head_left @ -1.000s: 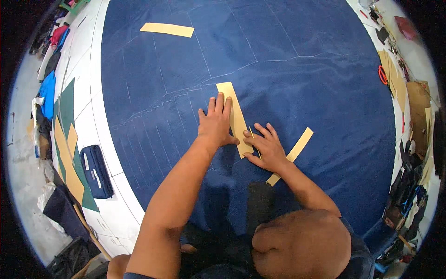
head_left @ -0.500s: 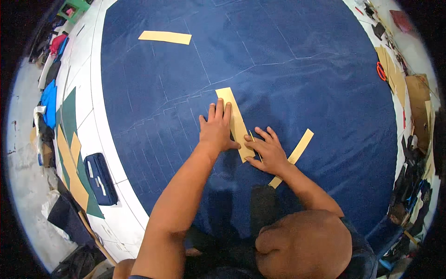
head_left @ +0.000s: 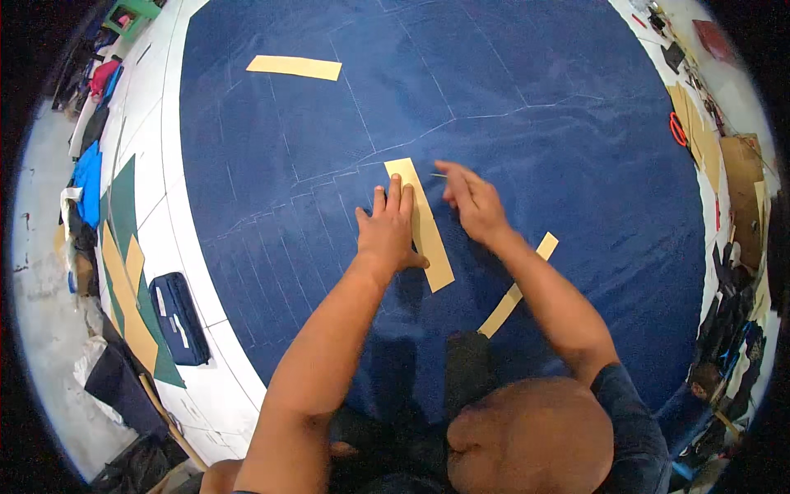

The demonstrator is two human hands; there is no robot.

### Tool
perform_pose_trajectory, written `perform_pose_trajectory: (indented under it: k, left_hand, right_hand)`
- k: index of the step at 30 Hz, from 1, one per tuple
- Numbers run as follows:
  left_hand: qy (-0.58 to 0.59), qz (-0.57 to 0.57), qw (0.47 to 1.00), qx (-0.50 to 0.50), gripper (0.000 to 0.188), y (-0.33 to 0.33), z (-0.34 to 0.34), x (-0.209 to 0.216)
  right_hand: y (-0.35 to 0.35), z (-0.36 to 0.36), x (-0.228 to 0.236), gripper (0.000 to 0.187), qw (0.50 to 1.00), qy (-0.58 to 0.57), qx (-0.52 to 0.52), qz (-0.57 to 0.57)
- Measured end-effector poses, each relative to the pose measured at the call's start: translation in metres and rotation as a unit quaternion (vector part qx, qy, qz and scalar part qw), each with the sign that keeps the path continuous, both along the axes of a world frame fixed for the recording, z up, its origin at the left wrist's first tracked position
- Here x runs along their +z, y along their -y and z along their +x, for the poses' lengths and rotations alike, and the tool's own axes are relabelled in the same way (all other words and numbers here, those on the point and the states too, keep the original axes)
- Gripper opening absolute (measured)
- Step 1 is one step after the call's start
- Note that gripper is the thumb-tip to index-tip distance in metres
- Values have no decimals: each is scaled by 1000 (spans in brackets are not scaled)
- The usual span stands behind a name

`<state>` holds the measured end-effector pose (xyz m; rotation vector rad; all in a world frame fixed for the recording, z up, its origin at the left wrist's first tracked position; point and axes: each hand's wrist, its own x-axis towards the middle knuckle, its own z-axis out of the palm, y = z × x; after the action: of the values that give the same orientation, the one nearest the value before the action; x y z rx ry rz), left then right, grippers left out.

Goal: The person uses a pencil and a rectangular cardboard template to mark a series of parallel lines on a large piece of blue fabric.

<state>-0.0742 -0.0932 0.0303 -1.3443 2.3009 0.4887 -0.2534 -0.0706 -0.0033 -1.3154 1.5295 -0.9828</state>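
navy cloth (head_left: 576,189), left hand (head_left: 384,236) splayed, fingertips (head_left: 396,179) on yellow strip (head_left: 429,229), right hand (head_left: 477,206) pinching stick (head_left: 439,174)

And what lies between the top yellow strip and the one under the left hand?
Blue fabric marked with thin white lines, seen in the head view.

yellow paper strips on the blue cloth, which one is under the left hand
The middle yellow paper strip: the left hand rests on it, not on the upper-left strip or lower-right strip.
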Motion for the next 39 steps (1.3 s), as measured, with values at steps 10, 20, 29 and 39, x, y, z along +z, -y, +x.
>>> perform_pose_trajectory:
  k: [10, 20, 29, 39]
  left_hand:
    - [-20, -17, 1000, -11, 146, -2, 0, -5]
    - [9, -5, 1000, -11, 144, 0, -3, -5]
    - [-1, -9, 1000, -9, 144, 1, -6, -3]
    - [24, 10, 1000, -12, 143, 2, -11, 0]
  right_hand:
    - [74, 34, -23, 31, 993, -87, 63, -56]
    - [79, 36, -19, 31, 981, -153, 101, -63]
    - [75, 14, -27, 26, 965, -221, 95, -110]
    - [71, 13, -25, 25, 961, -224, 89, -133]
